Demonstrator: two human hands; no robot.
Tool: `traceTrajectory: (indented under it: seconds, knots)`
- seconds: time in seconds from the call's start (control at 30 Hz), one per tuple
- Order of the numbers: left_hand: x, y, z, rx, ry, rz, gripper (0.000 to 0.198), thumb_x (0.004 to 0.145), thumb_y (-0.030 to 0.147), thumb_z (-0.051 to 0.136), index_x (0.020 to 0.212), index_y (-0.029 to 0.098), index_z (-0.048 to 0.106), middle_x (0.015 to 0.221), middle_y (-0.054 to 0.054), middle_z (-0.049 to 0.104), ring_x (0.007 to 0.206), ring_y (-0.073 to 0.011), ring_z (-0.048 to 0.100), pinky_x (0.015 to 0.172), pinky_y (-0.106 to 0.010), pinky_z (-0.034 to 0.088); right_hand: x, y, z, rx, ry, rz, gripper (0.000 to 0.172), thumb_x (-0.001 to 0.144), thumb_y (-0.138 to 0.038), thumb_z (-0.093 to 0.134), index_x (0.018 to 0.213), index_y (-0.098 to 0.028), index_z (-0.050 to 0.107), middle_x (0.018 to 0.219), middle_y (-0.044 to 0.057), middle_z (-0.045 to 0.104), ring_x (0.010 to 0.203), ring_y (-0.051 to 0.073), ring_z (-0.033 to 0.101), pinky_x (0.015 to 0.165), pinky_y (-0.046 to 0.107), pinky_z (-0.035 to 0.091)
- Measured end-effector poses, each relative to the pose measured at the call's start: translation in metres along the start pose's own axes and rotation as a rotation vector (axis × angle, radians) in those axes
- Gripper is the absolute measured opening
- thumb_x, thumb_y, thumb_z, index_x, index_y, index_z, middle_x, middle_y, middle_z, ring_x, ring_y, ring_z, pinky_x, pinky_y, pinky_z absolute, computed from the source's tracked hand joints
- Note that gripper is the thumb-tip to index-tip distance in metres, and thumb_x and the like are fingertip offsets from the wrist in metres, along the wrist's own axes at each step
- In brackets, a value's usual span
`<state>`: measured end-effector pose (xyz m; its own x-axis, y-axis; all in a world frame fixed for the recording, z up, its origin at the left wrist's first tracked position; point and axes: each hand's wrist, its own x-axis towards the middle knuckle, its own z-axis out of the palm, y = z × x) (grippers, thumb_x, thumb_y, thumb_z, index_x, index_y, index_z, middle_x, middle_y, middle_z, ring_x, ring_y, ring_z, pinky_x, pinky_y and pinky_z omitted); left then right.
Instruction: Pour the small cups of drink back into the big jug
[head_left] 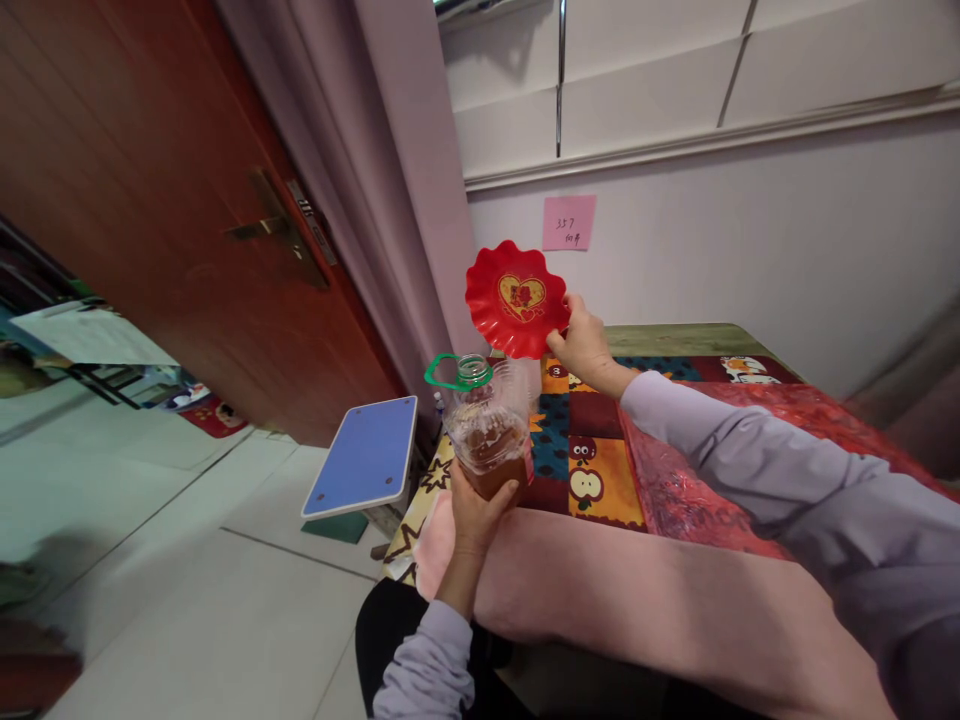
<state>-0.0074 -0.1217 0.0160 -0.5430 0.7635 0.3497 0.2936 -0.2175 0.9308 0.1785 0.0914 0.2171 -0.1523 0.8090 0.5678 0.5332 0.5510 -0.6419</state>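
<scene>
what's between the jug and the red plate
In the head view, only a clear plastic container stands between the jug and the red plate, just behind the jug.

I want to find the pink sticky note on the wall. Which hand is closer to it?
The right hand. It holds the red plate up just below the pink sticky note. The left hand is lower and farther away, gripping the oil bottle from beneath.
</scene>
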Motion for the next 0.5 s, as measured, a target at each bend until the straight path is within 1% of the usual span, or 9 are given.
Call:
traceTrajectory:
  seconds: [0.1, 0.17, 0.23, 0.3, 0.37, 0.4, 0.47, 0.5]
  knots:
    - [0.0, 0.001, 0.0, -0.027, -0.018, 0.0, 0.102, 0.065, 0.059, 0.096, 0.146, 0.023, 0.046, 0.141, -0.018, 0.069, 0.13, -0.0376, 0.071, 0.112, -0.058, 0.058, -0.004, -0.006, -0.003, -0.013, -0.02, -0.027, 0.059, 0.083, -0.016, 0.064, 0.141, -0.015, 0.056, 0.101, 0.015, 0.081, 0.092, 0.034, 0.075, 0.093, 0.048, 0.059]
    - [0.0, 0.002, 0.0, -0.008, -0.028, -0.01, 0.1, 0.065, 0.059, 0.097, 0.143, 0.023, 0.047, 0.14, -0.018, 0.07, 0.129, -0.0375, 0.072, 0.112, -0.058, 0.058, -0.008, -0.012, -0.008, 0.018, -0.014, -0.018, 0.056, 0.083, -0.016, 0.064, 0.139, -0.015, 0.057, 0.106, 0.016, 0.081, 0.097, 0.035, 0.076, 0.096, 0.049, 0.06]
    - [0.0, 0.004, 0.0, 0.007, -0.025, -0.016, 0.1, 0.064, 0.058, 0.097, 0.143, 0.023, 0.047, 0.141, -0.018, 0.069, 0.13, -0.0375, 0.071, 0.114, -0.058, 0.057, -0.015, -0.015, -0.017, 0.126, 0.028, 0.037, 0.056, 0.084, -0.018, 0.065, 0.139, -0.016, 0.056, 0.111, 0.015, 0.08, 0.099, 0.033, 0.077, 0.095, 0.048, 0.062]
    - [0.0, 0.005, 0.0, -0.013, -0.029, -0.013, 0.102, 0.065, 0.057, 0.097, 0.146, 0.023, 0.046, 0.143, -0.018, 0.068, 0.132, -0.0373, 0.07, 0.115, -0.057, 0.056, -0.028, -0.011, -0.032, 0.326, 0.079, 0.146, 0.062, 0.084, -0.02, 0.064, 0.144, -0.018, 0.051, 0.116, 0.012, 0.08, 0.096, 0.028, 0.078, 0.088, 0.042, 0.066]
    - [0.001, 0.006, 0.002, -0.035, -0.033, -0.005, 0.103, 0.065, 0.057, 0.097, 0.147, 0.024, 0.045, 0.144, -0.017, 0.067, 0.132, -0.037, 0.07, 0.113, -0.056, 0.057, -0.05, 0.002, -0.051, 0.54, 0.114, 0.274, 0.063, 0.082, -0.022, 0.065, 0.143, -0.02, 0.051, 0.117, 0.009, 0.08, 0.088, 0.022, 0.079, 0.079, 0.036, 0.068]
    - [0.002, 0.005, 0.002, -0.031, -0.028, 0.0, 0.102, 0.065, 0.057, 0.097, 0.145, 0.024, 0.045, 0.143, -0.017, 0.067, 0.131, -0.0367, 0.07, 0.112, -0.056, 0.058, -0.065, 0.011, -0.061, 0.62, 0.121, 0.337, 0.058, 0.081, -0.022, 0.066, 0.138, -0.021, 0.054, 0.114, 0.008, 0.08, 0.084, 0.02, 0.078, 0.076, 0.033, 0.068]
    - [0.004, 0.004, 0.003, 0.001, -0.018, 0.0, 0.099, 0.063, 0.056, 0.099, 0.141, 0.024, 0.047, 0.14, -0.015, 0.068, 0.127, -0.0359, 0.072, 0.11, -0.055, 0.059, -0.102, 0.034, -0.08, 0.704, 0.113, 0.48, 0.04, 0.077, -0.021, 0.071, 0.117, -0.02, 0.063, 0.102, 0.006, 0.08, 0.075, 0.017, 0.076, 0.069, 0.028, 0.067]
    - [0.005, 0.003, 0.003, 0.021, -0.015, -0.004, 0.099, 0.063, 0.056, 0.099, 0.14, 0.024, 0.048, 0.138, -0.015, 0.069, 0.125, -0.0354, 0.072, 0.109, -0.055, 0.059, -0.121, 0.046, -0.087, 0.72, 0.086, 0.575, 0.031, 0.075, -0.018, 0.073, 0.105, -0.02, 0.065, 0.094, 0.005, 0.079, 0.07, 0.016, 0.074, 0.065, 0.026, 0.066]
